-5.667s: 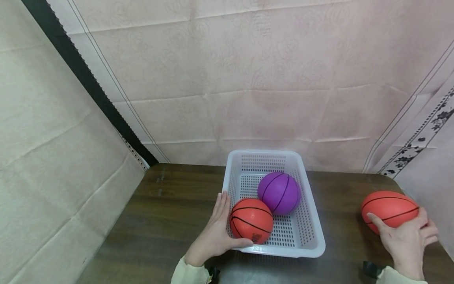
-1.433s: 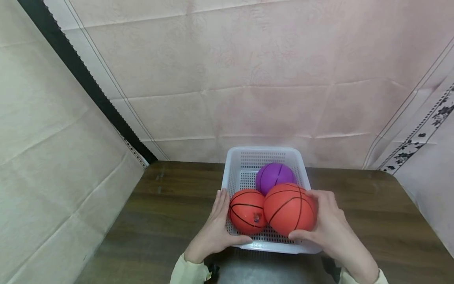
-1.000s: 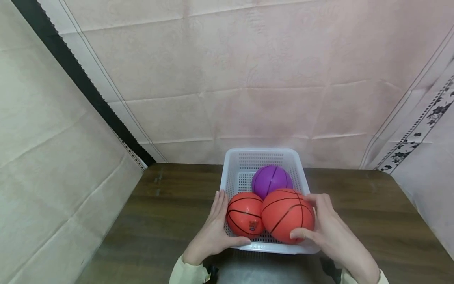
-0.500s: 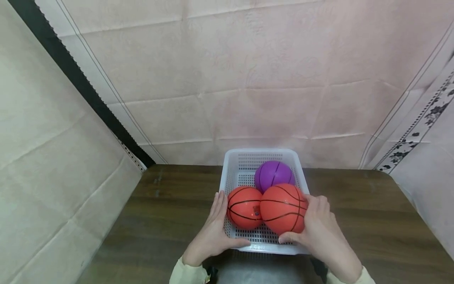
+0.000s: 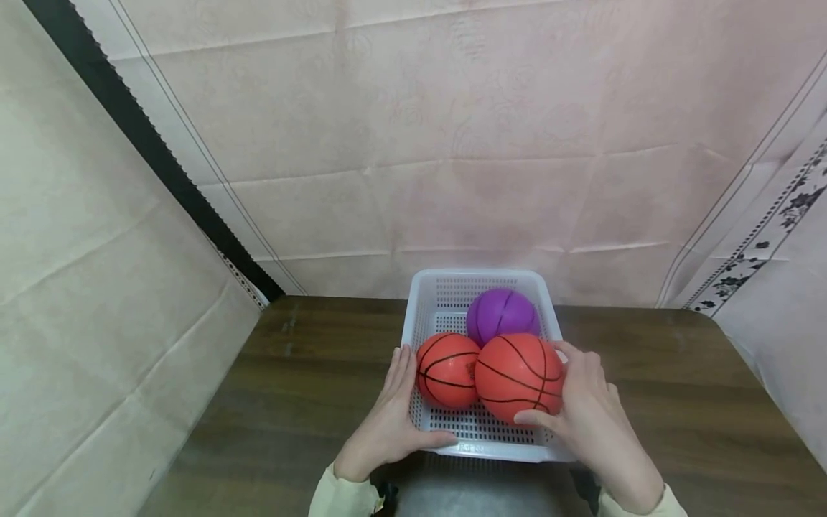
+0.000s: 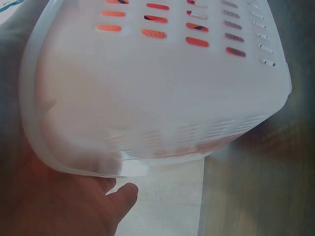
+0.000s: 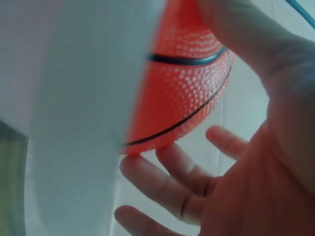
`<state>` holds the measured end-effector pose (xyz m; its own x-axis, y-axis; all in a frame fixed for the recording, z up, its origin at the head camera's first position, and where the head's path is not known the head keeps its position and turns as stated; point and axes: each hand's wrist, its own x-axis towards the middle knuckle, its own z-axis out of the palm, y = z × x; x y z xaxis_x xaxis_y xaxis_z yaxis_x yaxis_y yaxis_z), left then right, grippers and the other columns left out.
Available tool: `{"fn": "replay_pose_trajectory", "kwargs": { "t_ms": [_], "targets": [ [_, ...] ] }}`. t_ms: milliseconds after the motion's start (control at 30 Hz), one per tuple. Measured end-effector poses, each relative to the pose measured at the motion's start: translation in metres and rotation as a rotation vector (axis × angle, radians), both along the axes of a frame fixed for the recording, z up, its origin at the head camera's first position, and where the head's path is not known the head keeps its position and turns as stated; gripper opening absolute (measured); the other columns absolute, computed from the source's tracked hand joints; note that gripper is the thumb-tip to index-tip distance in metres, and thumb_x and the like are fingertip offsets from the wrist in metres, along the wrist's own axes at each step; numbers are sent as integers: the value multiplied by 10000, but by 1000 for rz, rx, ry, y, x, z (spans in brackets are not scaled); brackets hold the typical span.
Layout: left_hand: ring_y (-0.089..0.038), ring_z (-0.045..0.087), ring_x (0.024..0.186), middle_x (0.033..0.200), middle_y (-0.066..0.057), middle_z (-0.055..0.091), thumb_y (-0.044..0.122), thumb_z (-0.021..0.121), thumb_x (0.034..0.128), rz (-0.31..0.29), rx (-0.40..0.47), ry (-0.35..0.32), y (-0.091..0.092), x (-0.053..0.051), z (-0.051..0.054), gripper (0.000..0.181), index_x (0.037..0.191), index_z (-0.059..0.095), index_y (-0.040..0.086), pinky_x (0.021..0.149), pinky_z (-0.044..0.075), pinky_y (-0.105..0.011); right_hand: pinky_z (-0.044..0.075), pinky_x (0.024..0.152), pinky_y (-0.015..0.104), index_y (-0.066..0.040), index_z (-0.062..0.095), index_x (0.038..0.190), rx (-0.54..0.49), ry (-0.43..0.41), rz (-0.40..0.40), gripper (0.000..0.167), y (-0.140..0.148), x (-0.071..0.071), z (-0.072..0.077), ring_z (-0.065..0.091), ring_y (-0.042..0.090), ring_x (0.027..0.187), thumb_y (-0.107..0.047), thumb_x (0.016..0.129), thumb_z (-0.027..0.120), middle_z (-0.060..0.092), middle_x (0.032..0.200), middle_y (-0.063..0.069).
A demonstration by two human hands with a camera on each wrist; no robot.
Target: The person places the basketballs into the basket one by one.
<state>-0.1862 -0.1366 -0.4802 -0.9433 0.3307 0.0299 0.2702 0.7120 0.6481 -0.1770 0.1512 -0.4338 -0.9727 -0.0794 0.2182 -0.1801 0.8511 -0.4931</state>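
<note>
In the head view, a white perforated plastic basket (image 5: 481, 451) stands at the table's back edge. Inside it lie a purple toy basketball (image 5: 502, 316) and, at front left, an orange-red toy basketball (image 5: 447, 370). My right hand (image 5: 591, 409) grips a second orange-red basketball (image 5: 519, 378) at the basket's front right, against the other balls; whether it touches the basket floor is hidden. The right wrist view shows fingertips (image 7: 133, 162) against this ball (image 7: 182, 78). My left hand (image 5: 388, 424) rests on the basket's near left corner, fingers straight along the side, thumb on the front rim.
The brown wooden table (image 5: 323, 388) extends on both sides of the basket. Pale cloth (image 5: 465, 143) hangs behind it, with more cloth (image 5: 129, 323) on the left and right.
Since the earliest frame, my right hand has brought the second orange-red ball from the table's right into the basket. Lately the purple and left orange-red balls have shifted slightly back. My left hand stays put.
</note>
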Motion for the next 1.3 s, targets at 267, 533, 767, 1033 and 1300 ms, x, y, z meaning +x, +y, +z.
{"fn": "replay_pose_trajectory", "kwargs": {
  "t_ms": [267, 533, 767, 1033, 1300],
  "targets": [
    [-194, -153, 1469, 1630, -34, -102, 718, 758, 628, -12, 14, 5, 1, -1, 1, 1351, 1563, -5, 112, 1131, 191, -539, 448, 683, 466, -75, 480, 1325, 50, -13, 48, 931, 5, 5, 6, 504, 293, 811, -620, 643, 805, 434, 1015, 147],
    [-162, -168, 1462, 1628, -23, -116, 742, 742, 619, -3, 10, 3, -1, -1, 4, 1355, 1563, -16, 133, 1132, 188, -525, 499, 612, 439, -185, 422, 1418, 37, -35, 86, 911, 5, 3, 10, 542, 244, 761, -491, 675, 852, 476, 979, 124],
    [-180, -160, 1466, 1630, -29, -103, 713, 762, 626, 1, 9, 5, 0, -1, 3, 1351, 1564, 8, 100, 1131, 190, -529, 407, 770, 583, -116, 434, 1407, 178, -3, 25, 1112, -4, -2, 1, 476, 396, 935, -542, 499, 913, 544, 1001, 201],
    [-178, -154, 1468, 1631, -28, -95, 715, 760, 629, 6, 8, 16, -1, 0, 1, 1342, 1564, 24, 95, 1139, 176, -506, 358, 811, 602, -21, 467, 1288, 146, 6, -3, 1105, -12, -3, -6, 445, 385, 960, -614, 462, 900, 566, 1055, 207],
    [-165, -166, 1464, 1630, -10, -109, 668, 793, 635, 8, 15, -11, 1, 0, 0, 1339, 1565, 1, 120, 1132, 191, -519, 268, 899, 628, -66, 463, 1341, 45, -95, 24, 897, -1, 1, 2, 453, 354, 1007, -625, 707, 762, 613, 1131, 188]
  ]
}}
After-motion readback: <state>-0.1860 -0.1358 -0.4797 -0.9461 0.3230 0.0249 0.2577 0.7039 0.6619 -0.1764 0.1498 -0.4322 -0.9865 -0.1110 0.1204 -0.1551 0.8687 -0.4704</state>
